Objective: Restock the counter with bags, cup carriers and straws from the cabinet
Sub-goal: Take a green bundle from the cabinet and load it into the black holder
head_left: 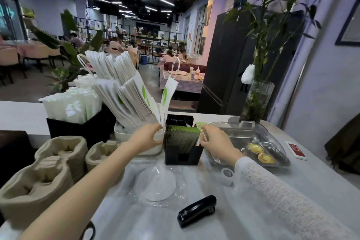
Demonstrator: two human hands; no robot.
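Note:
My left hand grips the right end of a white bin packed with white paper bags that lean left. My right hand rests at the right side of a black holder full of green packets, its fingers curled at the holder's edge beside a green-lidded item. A black box further left holds white wrapped packs. Stacks of brown pulp cup carriers stand at the near left.
A clear lidded tray with egg tarts sits at the right, a red-and-white device beyond it. A black stapler and clear plastic wrap lie near me. A glass vase with bamboo stands at the back right.

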